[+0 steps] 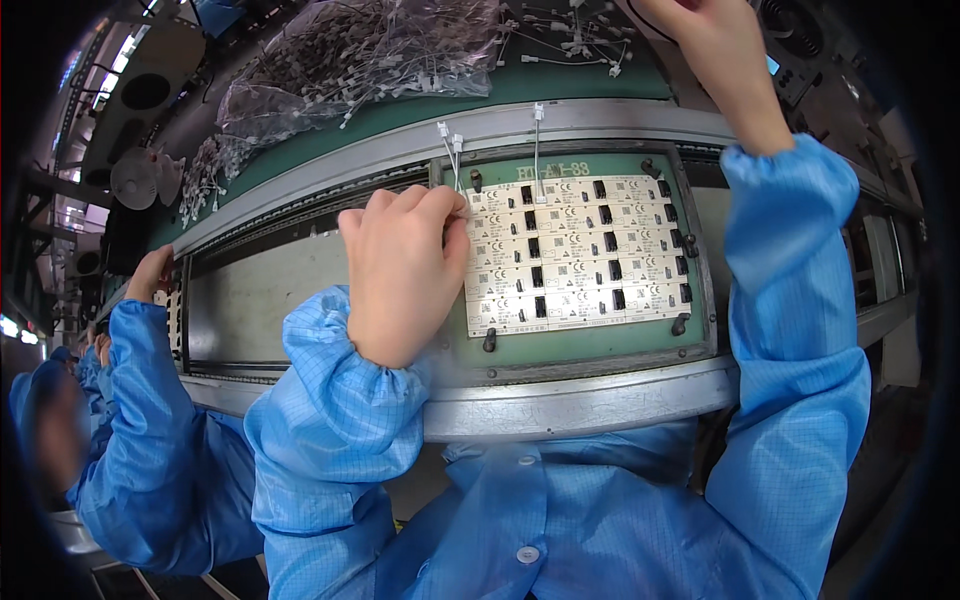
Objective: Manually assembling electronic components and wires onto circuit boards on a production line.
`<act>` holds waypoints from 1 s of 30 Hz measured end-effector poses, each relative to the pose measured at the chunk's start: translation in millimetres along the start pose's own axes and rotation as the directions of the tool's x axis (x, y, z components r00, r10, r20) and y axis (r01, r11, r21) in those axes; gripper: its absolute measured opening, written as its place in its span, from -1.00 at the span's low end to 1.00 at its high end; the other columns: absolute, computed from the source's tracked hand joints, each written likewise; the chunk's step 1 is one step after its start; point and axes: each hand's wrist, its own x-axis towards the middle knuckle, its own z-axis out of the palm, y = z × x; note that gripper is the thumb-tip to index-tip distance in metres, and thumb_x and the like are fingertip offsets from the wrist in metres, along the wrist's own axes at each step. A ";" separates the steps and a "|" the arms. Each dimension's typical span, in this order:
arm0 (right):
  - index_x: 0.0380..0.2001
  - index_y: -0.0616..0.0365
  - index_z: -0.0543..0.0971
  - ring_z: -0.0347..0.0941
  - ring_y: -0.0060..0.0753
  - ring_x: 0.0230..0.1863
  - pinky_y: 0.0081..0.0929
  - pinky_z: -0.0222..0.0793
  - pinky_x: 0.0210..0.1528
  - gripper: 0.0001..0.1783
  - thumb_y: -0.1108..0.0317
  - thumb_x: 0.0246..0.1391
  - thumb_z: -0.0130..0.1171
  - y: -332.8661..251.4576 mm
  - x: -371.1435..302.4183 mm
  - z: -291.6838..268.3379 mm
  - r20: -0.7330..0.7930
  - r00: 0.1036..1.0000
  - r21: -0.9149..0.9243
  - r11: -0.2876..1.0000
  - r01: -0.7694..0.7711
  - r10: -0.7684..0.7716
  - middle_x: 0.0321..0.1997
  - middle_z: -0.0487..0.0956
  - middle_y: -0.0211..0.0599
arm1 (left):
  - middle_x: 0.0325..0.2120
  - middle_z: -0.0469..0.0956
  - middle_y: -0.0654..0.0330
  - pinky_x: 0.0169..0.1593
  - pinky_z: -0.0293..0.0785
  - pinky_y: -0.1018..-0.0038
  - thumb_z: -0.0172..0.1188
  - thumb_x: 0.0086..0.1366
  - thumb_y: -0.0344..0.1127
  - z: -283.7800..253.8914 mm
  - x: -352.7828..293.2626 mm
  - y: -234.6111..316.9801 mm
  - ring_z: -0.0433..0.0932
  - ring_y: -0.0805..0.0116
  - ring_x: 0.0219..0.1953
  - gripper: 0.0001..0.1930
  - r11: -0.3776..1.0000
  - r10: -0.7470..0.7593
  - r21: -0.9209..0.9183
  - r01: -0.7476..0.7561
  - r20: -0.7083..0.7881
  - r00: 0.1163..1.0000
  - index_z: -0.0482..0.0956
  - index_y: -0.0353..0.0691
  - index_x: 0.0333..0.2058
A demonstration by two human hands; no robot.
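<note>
My left hand [405, 265] is closed in a pinch at the left edge of a panel of white circuit boards [575, 255]. Thin white wires [459, 165] with small white connectors run down to its fingertips; the pinched end is hidden. The panel lies in a green fixture [590, 348] with black clamps around it. Another white wire [538, 145] reaches from the rail onto the panel's top row. My right hand [722, 55] is raised at the upper right beyond the rail, its fingers partly cut off by the picture's edge, near a thin dark cord.
Metal rails [580, 410] of a conveyor line run along both sides of the fixture. A clear plastic bag [350, 60] of white wires lies on the green bench behind, with loose wires [575, 35] beside it. At left, a co-worker's hand [150, 275] touches another fixture; a small fan stands behind.
</note>
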 end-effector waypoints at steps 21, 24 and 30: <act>-0.35 0.26 0.64 0.42 -0.44 -0.42 -0.52 0.32 -0.32 -0.90 0.49 0.01 0.31 -12.1 -115.6 -10.3 0.447 0.864 -0.186 0.969 -0.162 0.230 -0.43 0.55 -0.31 | -0.38 0.54 0.34 -0.09 0.30 0.34 0.28 0.19 -0.32 -23.3 48.0 -42.5 0.53 0.32 -0.21 -0.96 0.861 0.494 -0.022 -0.508 0.267 0.827 0.67 -0.09 -0.38; -0.34 0.24 0.66 0.36 -0.46 -0.44 -0.51 0.29 -0.35 -0.90 0.48 0.02 0.30 -7.4 -119.4 -5.1 0.475 0.856 -0.251 0.964 -0.090 0.203 -0.45 0.53 -0.33 | -0.39 0.54 0.34 -0.08 0.32 0.34 0.26 0.21 -0.32 -17.6 47.3 -48.0 0.53 0.32 -0.20 -0.96 0.870 0.482 -0.040 -0.492 0.282 0.829 0.66 -0.09 -0.39; -0.34 0.24 0.66 0.33 -0.47 -0.39 -0.51 0.23 -0.36 -0.91 0.48 0.05 0.27 -8.0 -119.1 -8.8 0.474 0.848 -0.289 0.951 -0.106 0.238 -0.45 0.52 -0.37 | -0.29 0.50 0.26 0.00 0.30 0.32 0.22 0.15 -0.50 -21.6 45.2 -53.3 0.46 0.22 -0.14 -0.86 0.878 0.477 -0.124 -0.463 0.317 0.820 0.62 -0.13 -0.31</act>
